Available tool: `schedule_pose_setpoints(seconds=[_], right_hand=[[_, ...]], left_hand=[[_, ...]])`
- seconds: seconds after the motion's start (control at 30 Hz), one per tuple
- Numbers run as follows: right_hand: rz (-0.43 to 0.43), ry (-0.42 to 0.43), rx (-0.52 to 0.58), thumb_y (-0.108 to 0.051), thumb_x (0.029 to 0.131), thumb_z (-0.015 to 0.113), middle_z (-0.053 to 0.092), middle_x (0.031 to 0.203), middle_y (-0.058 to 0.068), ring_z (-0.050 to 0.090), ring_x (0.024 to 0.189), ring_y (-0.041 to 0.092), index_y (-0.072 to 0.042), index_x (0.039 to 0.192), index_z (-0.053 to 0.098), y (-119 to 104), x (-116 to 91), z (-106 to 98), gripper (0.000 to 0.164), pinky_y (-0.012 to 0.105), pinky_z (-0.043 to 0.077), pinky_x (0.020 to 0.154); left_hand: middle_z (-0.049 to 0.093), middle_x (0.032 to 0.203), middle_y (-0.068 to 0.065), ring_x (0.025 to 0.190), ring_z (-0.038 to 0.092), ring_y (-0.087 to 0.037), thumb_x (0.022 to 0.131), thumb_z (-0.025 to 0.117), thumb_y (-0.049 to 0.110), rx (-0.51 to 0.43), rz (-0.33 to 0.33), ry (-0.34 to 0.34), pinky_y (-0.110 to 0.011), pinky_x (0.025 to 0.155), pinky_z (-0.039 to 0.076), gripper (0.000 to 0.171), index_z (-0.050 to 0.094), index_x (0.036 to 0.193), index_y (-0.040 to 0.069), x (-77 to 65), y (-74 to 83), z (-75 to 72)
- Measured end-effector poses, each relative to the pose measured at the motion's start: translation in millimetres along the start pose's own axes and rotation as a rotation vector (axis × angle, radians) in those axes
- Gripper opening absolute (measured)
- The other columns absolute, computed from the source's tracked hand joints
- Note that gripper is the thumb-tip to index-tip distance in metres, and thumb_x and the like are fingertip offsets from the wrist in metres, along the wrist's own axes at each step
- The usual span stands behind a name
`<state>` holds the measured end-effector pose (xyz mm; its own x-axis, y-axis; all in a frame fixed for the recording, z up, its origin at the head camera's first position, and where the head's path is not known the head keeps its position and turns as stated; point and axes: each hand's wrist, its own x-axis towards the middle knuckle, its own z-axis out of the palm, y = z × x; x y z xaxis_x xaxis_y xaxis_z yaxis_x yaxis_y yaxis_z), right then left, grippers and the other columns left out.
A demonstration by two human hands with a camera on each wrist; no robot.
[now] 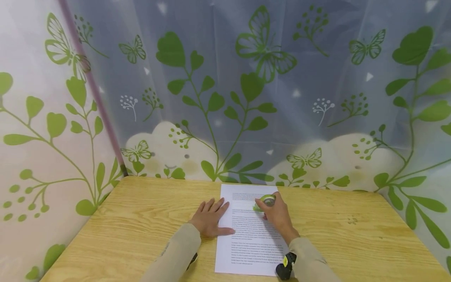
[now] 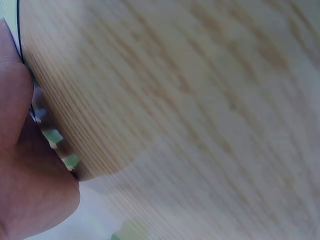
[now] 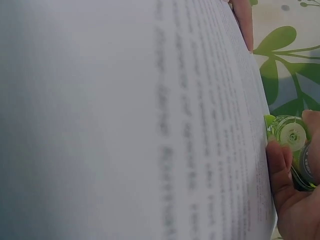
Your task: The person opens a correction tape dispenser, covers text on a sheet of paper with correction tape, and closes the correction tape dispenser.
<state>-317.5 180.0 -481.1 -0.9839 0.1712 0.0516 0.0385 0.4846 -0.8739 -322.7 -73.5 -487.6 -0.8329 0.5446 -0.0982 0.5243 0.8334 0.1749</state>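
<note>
A printed sheet of paper (image 1: pixel 257 235) lies on the wooden table. My right hand (image 1: pixel 278 213) grips a green, see-through correction tape dispenser (image 1: pixel 269 201) over the upper part of the text. In the right wrist view the dispenser (image 3: pixel 292 136) shows its round reel, and its tip meets the page surface between my thumb and fingers. My left hand (image 1: pixel 210 218) lies flat with fingers spread across the sheet's left edge, the thumb on the paper. Only part of the left hand (image 2: pixel 30 150) appears in the left wrist view, beside blurred wood grain.
The pale wooden table (image 1: pixel 148 219) extends to both sides of the sheet. Behind it hangs a curtain (image 1: pixel 225 98) printed with green leaves and butterflies, with side panels at left and right. A dark wrist device (image 1: pixel 286 266) is strapped at the right sleeve.
</note>
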Motion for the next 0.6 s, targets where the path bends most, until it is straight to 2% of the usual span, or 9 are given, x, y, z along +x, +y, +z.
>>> schedule_pose_setpoints(seconds=[0.23,0.4,0.6], right_hand=[[-0.004,-0.003,-0.01,-0.037,0.086,0.072,0.06,0.076,0.007,0.057,0.053,0.015,-0.004,0.11,0.044,1.8,1.4,-4.1,0.05,0.029,0.048,0.054],[-0.003,-0.016,0.002,-0.036,0.086,0.072,0.06,0.075,0.008,0.057,0.054,0.016,-0.003,0.11,0.044,1.3,-0.1,-7.5,0.05,0.029,0.048,0.054],[-0.004,-0.021,0.009,-0.038,0.086,0.072,0.059,0.073,0.008,0.055,0.054,0.016,-0.004,0.109,0.043,3.7,0.6,-9.3,0.05,0.028,0.049,0.054]], left_hand=[[0.015,0.159,-0.004,0.143,0.012,-0.034,0.079,0.042,0.08,-0.014,0.003,0.02,-0.055,0.111,0.01,0.099,0.02,0.154,0.02,2.6,-1.8,4.1],[0.016,0.158,-0.005,0.142,0.013,-0.036,0.08,0.04,0.081,-0.023,0.011,0.022,-0.055,0.111,0.011,0.099,0.021,0.154,0.018,-3.3,3.0,-3.1],[0.018,0.158,-0.007,0.141,0.014,-0.038,0.084,0.046,0.074,-0.031,0.006,-0.005,-0.056,0.11,0.012,0.094,0.022,0.154,0.016,-11.7,12.4,-15.9]])
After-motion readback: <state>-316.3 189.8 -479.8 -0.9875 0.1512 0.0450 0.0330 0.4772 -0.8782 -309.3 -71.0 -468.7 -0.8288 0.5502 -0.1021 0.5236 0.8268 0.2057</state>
